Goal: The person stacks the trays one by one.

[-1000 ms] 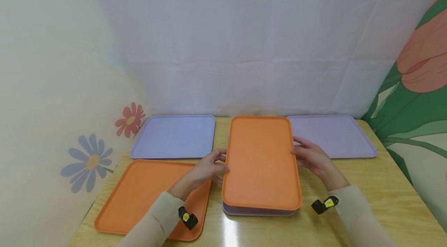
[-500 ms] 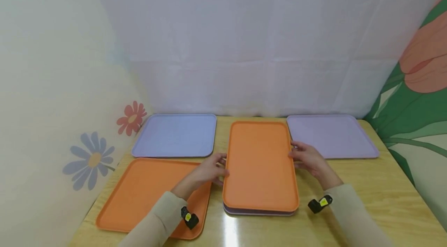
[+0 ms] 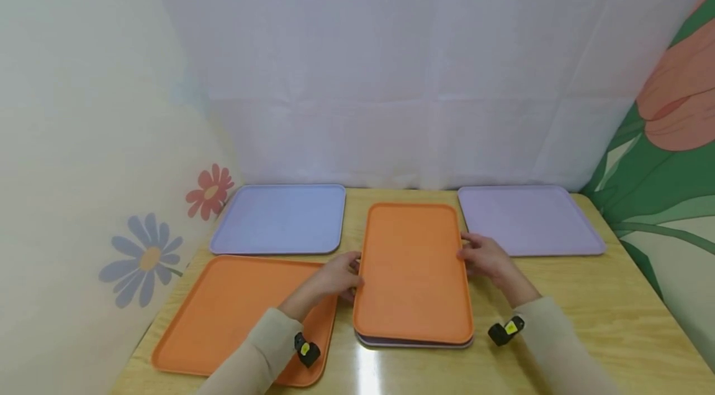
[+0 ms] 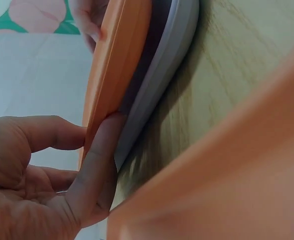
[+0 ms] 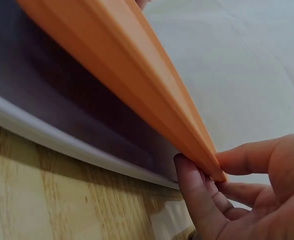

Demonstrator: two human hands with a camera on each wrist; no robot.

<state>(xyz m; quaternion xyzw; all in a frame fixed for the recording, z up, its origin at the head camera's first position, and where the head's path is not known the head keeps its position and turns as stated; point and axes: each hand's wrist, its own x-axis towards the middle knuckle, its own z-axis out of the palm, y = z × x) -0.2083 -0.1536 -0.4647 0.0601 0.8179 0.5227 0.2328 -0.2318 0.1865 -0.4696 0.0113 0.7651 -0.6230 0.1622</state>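
Head view shows the upper orange tray, pinched at its sides by the left hand and right hand, shifted nearer, seemingly better aligned above the lower purple tray on the counter.

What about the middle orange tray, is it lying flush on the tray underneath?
No, the right wrist view shows a gap between the orange tray and the lower tray.

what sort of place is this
Hard to be sure, but probably an indoor corner set up for tabletop work: a wood-grain table laid with flat trays, a creased pale sheet behind it, and large flower pictures at both sides.
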